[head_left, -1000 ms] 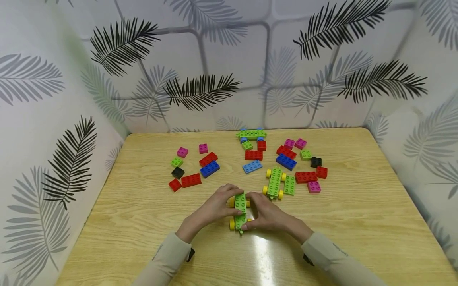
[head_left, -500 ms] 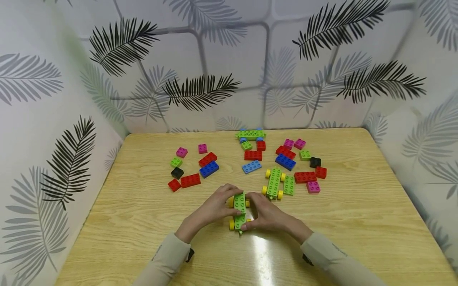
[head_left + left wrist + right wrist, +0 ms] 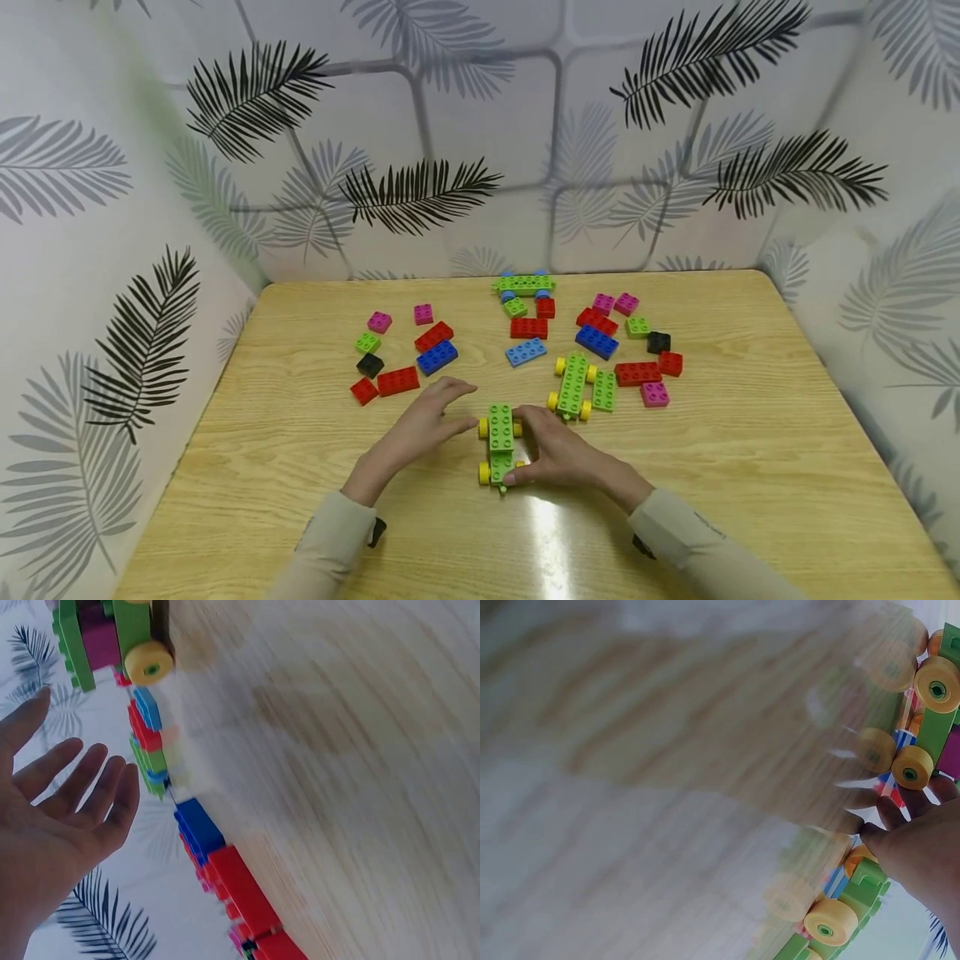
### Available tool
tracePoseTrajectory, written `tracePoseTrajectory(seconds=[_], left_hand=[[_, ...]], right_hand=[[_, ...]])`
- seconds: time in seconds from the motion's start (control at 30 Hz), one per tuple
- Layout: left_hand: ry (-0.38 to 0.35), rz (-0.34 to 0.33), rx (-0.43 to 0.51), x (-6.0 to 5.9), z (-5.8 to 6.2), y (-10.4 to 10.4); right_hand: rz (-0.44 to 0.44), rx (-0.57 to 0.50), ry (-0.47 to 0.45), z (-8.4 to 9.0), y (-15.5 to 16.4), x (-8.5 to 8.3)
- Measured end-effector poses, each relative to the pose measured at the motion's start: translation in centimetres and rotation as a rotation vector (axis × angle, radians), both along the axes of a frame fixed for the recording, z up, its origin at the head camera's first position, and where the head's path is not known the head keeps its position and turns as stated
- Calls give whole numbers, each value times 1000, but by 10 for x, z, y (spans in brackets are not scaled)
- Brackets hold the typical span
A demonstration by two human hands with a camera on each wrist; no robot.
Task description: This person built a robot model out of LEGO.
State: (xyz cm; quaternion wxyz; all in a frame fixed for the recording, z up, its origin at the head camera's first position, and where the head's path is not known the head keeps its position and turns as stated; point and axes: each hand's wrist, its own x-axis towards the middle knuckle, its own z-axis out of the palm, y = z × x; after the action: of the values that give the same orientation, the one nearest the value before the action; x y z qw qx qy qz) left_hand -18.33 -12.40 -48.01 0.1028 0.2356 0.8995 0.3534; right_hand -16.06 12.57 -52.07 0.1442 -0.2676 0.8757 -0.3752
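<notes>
A toy car (image 3: 500, 429) of green building bricks on yellow wheels stands on the table in front of me. A purple brick (image 3: 100, 643) shows between its green base and the green brick on top in the left wrist view. My right hand (image 3: 564, 450) holds the car from the right, thumb at its near end and fingers along its far right side. To the left, my left hand (image 3: 416, 429) is off the car, its fingers spread and relaxed with nothing in them; the thumb tip points at the car's left far wheel.
Behind the right hand stands a second green wheeled base (image 3: 574, 385) beside a flat green brick (image 3: 603, 390). A blue-wheeled green base (image 3: 524, 286) is at the back edge. Loose bricks lie left, including a red one (image 3: 398, 381), and right, including a pink one (image 3: 655, 394).
My left hand has let go of the car and drawn back to the left, uncovering the green brick on top. My right hand stays on the car.
</notes>
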Motion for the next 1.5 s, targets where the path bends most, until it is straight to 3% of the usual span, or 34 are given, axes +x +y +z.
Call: tracePoseTrajectory(seconds=[0.4,0.63,0.77,1.07,1.3,1.5], left_hand=[[88,204,-71,-8,-1,-42],[237,459,-107,-14,-4,-73],[222,560,-132,-16,-10,-89],[83,546,-133,-21,-27,-106],[98,550,-170,-28,-33,-108],[132,594,-196,-23,-29,-110]], right_hand=[[0,-2,-2,0,1,1],[0,6,1,-1,1,1],[-2,10,3,-2,2,1],[0,16,3,-2,2,0],[-5,7,9,-2,1,-1],[-3,22,9,-3,1,0]])
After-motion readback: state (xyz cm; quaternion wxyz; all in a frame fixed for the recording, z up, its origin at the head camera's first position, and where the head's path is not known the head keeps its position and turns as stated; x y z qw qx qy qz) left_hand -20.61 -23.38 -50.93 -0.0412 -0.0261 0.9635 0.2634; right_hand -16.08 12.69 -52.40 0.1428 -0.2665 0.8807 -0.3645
